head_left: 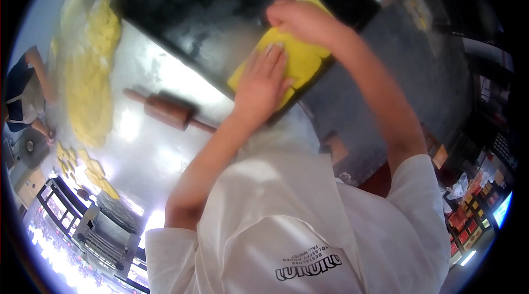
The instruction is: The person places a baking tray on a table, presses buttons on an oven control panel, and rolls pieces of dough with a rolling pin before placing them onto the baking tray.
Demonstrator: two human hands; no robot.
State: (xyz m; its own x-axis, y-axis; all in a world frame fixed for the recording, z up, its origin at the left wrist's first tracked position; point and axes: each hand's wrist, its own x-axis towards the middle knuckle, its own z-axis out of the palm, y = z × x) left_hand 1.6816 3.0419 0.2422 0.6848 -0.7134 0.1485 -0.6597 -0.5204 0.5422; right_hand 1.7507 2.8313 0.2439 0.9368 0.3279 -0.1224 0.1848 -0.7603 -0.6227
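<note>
Head view, left to right: left hand (262,79) is open, palm flat on the yellow dough (302,62), which lies at the edge of the black tray (209,13), long axis slanting up-right along that edge. It's probably light, soft and floppy (tears easily, I'd bet), so I'd support both ends from underneath. Right hand (300,18) is curled at the upper end, can't tell if it's pinching any.

The tray (193,7) is black, the dough sheet (302,57) on it yellow; left of the tray, a reddish-brown rolling pin (168,111) and yellow dough mass (91,95); below the tray, a white shirt (397,233) with black lettering (308,269)
</note>
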